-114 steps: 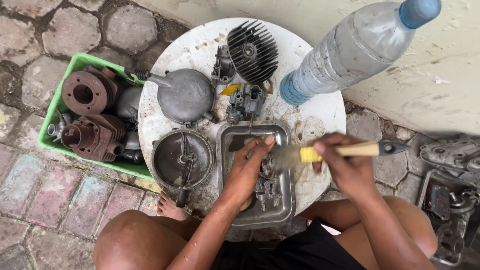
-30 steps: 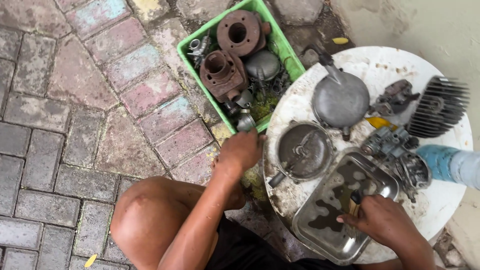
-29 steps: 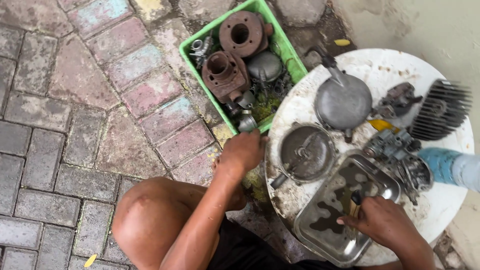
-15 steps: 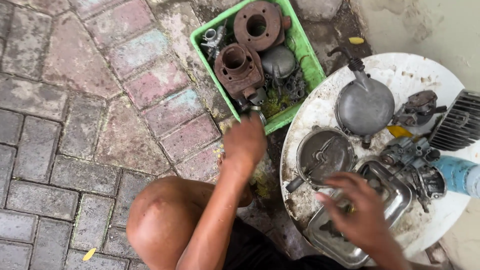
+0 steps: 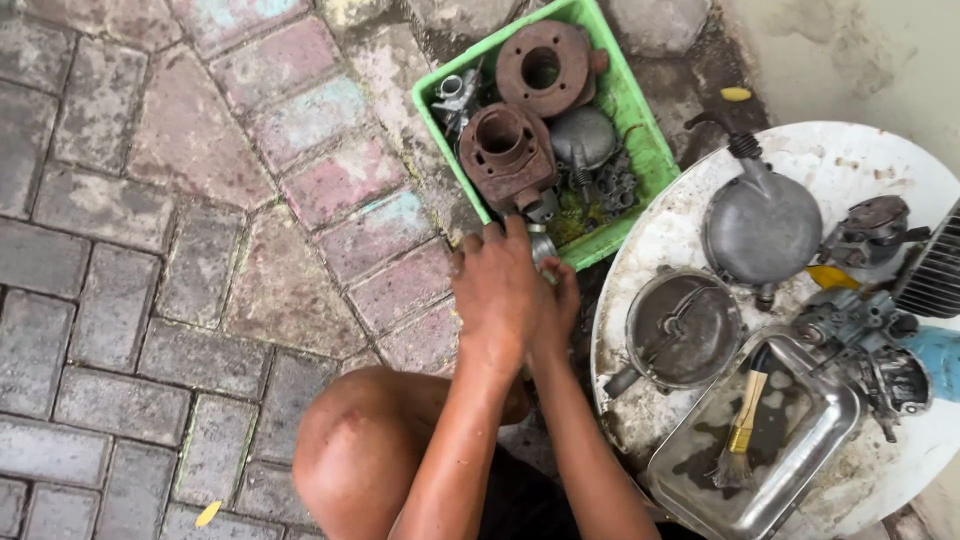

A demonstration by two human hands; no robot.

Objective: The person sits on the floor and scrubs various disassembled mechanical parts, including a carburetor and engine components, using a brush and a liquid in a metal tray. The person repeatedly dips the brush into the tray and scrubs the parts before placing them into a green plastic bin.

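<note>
Left hand: left hand (image 5: 497, 295) sits at the near corner of the green crate (image 5: 630, 105), fingers curled round a small metal part (image 5: 541, 243), grip looks closed on it
Right hand: right hand (image 5: 562, 300) tucked right beside the left one, mostly hidden behind it, can't tell if it's gripping anything
Just past the fingers: rusty cylinder (image 5: 505, 152) in the crate, touching distance
Off to the right of both hands: white round table (image 5: 850, 165) with a steel tray (image 5: 800, 470), brush (image 5: 742, 425) lying in it
Under the arms: bare knee (image 5: 360, 450)
</note>
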